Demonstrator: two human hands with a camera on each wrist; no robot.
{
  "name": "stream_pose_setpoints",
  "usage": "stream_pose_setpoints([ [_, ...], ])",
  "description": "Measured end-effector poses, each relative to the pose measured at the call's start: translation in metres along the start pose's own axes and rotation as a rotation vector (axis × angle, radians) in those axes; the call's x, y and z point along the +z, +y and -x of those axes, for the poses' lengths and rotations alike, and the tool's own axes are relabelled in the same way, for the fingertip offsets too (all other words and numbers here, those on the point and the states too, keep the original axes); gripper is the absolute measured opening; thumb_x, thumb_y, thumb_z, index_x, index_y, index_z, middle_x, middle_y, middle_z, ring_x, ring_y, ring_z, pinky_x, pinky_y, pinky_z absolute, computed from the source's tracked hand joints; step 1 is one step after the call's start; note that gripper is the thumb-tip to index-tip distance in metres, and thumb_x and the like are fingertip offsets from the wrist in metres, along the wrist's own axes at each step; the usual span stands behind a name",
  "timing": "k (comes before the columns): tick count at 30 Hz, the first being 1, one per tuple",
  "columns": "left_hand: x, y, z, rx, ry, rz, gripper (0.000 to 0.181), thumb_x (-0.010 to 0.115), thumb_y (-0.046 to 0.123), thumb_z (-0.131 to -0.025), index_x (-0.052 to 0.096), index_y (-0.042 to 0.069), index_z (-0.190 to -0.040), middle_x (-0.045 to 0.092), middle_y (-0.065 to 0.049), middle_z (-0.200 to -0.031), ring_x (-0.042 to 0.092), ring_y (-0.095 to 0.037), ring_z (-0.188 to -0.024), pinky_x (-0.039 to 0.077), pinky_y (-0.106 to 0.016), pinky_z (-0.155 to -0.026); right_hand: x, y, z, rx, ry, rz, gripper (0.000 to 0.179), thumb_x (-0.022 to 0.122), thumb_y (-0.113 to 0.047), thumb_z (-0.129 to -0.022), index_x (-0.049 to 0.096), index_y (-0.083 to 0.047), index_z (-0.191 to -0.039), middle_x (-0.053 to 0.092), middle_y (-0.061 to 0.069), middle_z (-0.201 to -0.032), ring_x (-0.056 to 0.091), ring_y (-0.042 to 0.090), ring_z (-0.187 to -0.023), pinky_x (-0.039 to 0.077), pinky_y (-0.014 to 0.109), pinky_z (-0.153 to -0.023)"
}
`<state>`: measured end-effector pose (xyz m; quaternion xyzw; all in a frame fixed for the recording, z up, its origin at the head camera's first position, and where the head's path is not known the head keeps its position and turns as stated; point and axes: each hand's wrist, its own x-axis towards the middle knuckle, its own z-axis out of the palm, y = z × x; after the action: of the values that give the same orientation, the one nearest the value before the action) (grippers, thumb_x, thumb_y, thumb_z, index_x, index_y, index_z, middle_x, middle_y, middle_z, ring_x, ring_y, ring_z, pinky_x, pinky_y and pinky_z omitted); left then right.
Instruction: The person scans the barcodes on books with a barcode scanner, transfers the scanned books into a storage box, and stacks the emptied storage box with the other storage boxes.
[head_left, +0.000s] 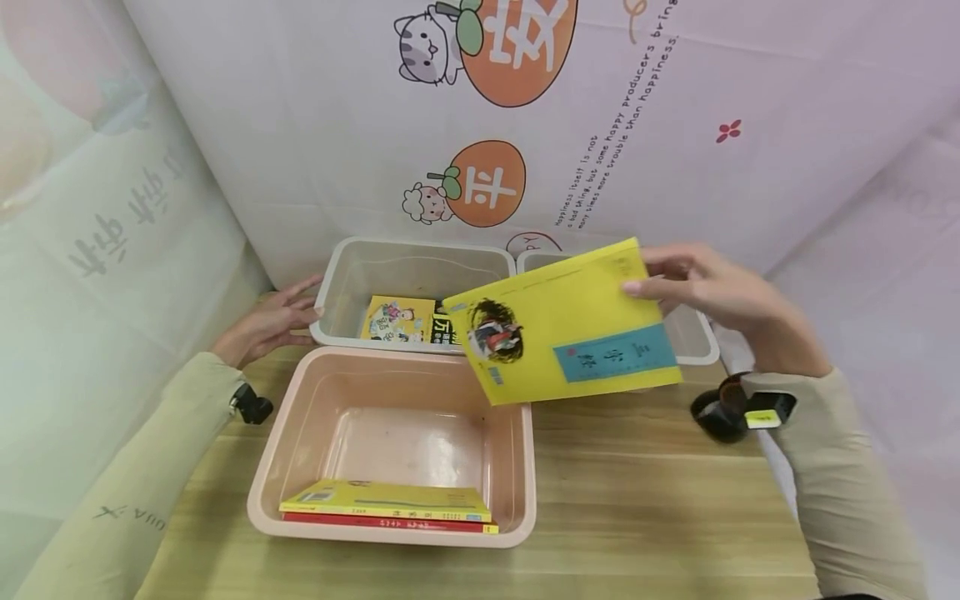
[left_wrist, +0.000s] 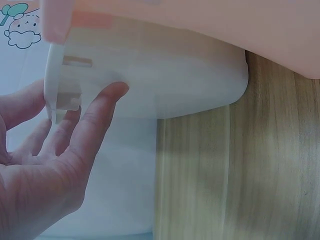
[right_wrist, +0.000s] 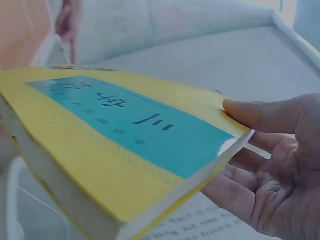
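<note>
My right hand (head_left: 693, 279) grips a yellow book (head_left: 525, 308) with a blue label by one edge, holding it tilted in the air. In the right wrist view the thumb lies on its cover (right_wrist: 70, 135) and the other fingers pass underneath. The book overlaps the right-hand white bin (head_left: 693, 333) and a corner of the pink bin (head_left: 525, 467). My left hand (head_left: 270, 321) is beside the left-hand white bin (head_left: 420, 250), fingers fairly straight at its rim. Seen from the left wrist, those fingers lie along the rim and outer wall (left_wrist: 165, 75).
Two smaller books, one with a yellow cover (head_left: 393, 317), lie inside the left-hand white bin. Yellow and red books (head_left: 390, 500) lean along the near wall of the pink bin. A printed white curtain (head_left: 637, 150) stands close behind the bins on the wooden table (head_left: 637, 500).
</note>
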<state>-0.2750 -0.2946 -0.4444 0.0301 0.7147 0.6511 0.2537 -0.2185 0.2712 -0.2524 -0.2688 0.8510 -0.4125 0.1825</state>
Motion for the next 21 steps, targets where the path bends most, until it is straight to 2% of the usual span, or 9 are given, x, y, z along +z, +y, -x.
stream_pose_setpoints([
  [5, 0.0, 0.001, 0.0, -0.002, 0.004, -0.009, 0.083, 0.051, 0.009, -0.11, -0.006, 0.022, -0.17, 0.007, -0.024, -0.174, 0.067, -0.01, -0.111, 0.06, -0.038, -0.095, -0.026, -0.003, 0.032, 0.061, 0.125, 0.107, 0.031, 0.059, -0.009, -0.106, 0.069, -0.007, -0.135, 0.078, 0.01, -0.107, 0.073, 0.024, -0.089, 0.061, 0.034, -0.076],
  [11, 0.0, 0.002, 0.001, 0.014, 0.011, -0.045, 0.083, 0.052, 0.009, -0.11, -0.004, 0.02, -0.17, 0.007, -0.024, -0.174, 0.065, -0.007, -0.108, 0.061, -0.032, -0.09, -0.04, 0.002, 0.06, 0.15, 0.24, 0.221, 0.029, 0.064, -0.009, -0.104, 0.071, -0.008, -0.132, 0.08, 0.005, -0.104, 0.073, 0.02, -0.087, 0.058, 0.024, -0.076],
  [17, -0.002, 0.0, -0.001, 0.019, 0.005, -0.035, 0.083, 0.052, 0.008, -0.11, -0.004, 0.02, -0.17, 0.009, -0.024, -0.174, 0.066, -0.006, -0.108, 0.061, -0.032, -0.089, -0.056, 0.019, 0.086, 0.259, 0.23, 0.382, 0.031, 0.067, -0.015, -0.104, 0.071, -0.011, -0.134, 0.08, -0.005, -0.101, 0.072, 0.016, -0.083, 0.053, 0.021, -0.07],
  [21, -0.002, 0.0, 0.0, 0.026, -0.007, -0.023, 0.082, 0.051, 0.009, -0.11, -0.005, 0.019, -0.17, 0.007, -0.025, -0.173, 0.066, -0.006, -0.108, 0.06, -0.032, -0.09, -0.066, 0.031, 0.104, 0.261, 0.164, 0.488, 0.027, 0.069, -0.01, -0.101, 0.074, -0.007, -0.128, 0.078, -0.012, -0.099, 0.07, 0.011, -0.08, 0.052, 0.021, -0.067],
])
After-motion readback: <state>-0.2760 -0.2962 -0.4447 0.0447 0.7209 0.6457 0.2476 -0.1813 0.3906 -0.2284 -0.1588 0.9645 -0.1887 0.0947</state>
